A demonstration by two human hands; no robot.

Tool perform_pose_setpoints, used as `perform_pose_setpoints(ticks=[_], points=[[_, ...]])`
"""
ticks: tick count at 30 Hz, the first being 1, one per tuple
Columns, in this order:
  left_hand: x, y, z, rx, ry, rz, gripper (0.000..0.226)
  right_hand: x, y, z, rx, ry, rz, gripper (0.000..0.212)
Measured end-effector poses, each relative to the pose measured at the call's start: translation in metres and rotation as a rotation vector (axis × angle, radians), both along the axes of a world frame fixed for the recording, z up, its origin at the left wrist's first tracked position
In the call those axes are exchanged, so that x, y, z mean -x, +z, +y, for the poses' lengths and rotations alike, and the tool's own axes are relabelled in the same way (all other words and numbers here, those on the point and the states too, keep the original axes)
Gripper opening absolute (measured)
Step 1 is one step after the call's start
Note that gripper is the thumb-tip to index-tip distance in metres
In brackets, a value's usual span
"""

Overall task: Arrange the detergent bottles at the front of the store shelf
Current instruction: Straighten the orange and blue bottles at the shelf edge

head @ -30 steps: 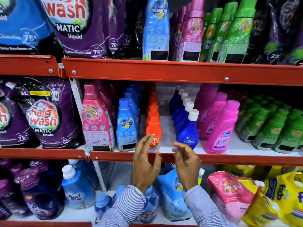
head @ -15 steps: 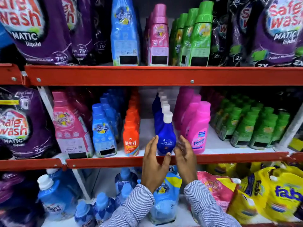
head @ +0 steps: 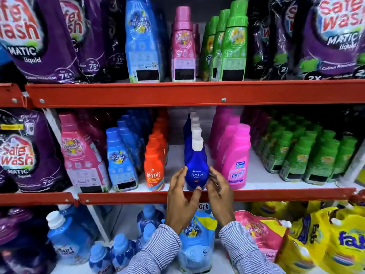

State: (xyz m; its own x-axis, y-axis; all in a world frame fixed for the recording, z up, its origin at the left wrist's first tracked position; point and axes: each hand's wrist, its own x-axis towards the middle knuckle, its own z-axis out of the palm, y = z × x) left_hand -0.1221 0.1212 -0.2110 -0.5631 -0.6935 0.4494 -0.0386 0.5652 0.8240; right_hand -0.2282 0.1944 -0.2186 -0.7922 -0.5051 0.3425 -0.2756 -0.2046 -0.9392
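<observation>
Red-railed middle shelf (head: pixel 138 196): both spread hands, left hand (head: pixel 180 196) and right hand (head: pixel 218 191), flank the front Ujala bottle (head: pixel 196 167); a clumsy nudge could topple its row.

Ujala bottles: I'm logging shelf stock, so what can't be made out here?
Head view:
- Ujala row count: front Ujala bottle hides those behind.
- Its base: left hand and right hand flank and partly cover it.
- Firm grip: unclear.
- Vanish bottle small print: blurred.
</observation>
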Motion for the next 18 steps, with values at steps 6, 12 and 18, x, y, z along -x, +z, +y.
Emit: perform_pose_setpoints(ticks=[6, 12, 18], points=[[-0.0008, 0.0015, -0.0006, -0.008, -0.012, -0.01, 0.076, -0.0022, -0.0013, -0.0009, 0.011, -0.024, 0.014, 0.044], [-0.0027, 0.0035, 0.0017, -0.025, -0.005, -0.005, 0.077, -0.0018, -0.0042, -0.0024, -0.027, -0.056, 0.042, 0.048], [-0.0053, 0.0053, 0.0037, 0.043, 0.044, 0.033, 0.069, -0.0045, -0.0027, 0.007, -0.009, -0.149, 0.084, 0.047]])
